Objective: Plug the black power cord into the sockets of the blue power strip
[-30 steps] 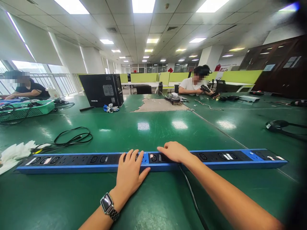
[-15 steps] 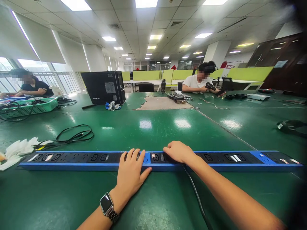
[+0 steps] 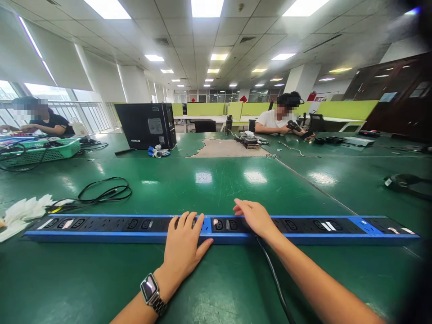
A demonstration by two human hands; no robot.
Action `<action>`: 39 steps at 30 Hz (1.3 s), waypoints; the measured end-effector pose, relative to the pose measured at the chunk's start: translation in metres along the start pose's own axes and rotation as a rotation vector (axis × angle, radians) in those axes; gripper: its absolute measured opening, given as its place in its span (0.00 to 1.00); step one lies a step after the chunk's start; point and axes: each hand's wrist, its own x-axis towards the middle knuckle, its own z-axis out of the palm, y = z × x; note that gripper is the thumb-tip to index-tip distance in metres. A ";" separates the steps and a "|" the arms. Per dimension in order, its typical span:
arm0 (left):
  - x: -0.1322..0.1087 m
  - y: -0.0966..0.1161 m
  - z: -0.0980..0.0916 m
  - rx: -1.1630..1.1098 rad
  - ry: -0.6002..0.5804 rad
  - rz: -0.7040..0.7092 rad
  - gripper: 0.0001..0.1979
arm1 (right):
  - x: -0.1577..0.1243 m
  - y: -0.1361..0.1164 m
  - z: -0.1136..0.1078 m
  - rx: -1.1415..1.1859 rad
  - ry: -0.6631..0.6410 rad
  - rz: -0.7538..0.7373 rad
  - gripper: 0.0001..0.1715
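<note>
A long blue and black power strip (image 3: 101, 225) with several sockets lies across the green table (image 3: 216, 184) in front of me. My left hand (image 3: 184, 245), with a watch on the wrist, rests flat and open on the strip's near edge at its middle. My right hand (image 3: 254, 217) lies over the strip just right of the middle, fingers stretched out to the left and slightly raised. A black cable (image 3: 275, 281) runs from under my right hand back toward me, beneath my forearm.
A coiled black cord (image 3: 101, 193) and white tissue (image 3: 22, 211) lie at the left. A black computer case (image 3: 146, 125) stands further back, a green basket (image 3: 40, 153) far left. Two other people sit at the table, one far left, one at the back.
My right hand has lifted its fingers off the strip and shifted slightly right. The left hand has stayed put. The camera has tipped a little.
</note>
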 end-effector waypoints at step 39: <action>-0.002 -0.001 0.004 0.015 -0.015 -0.017 0.26 | -0.041 0.026 0.008 -0.136 0.304 -0.062 0.19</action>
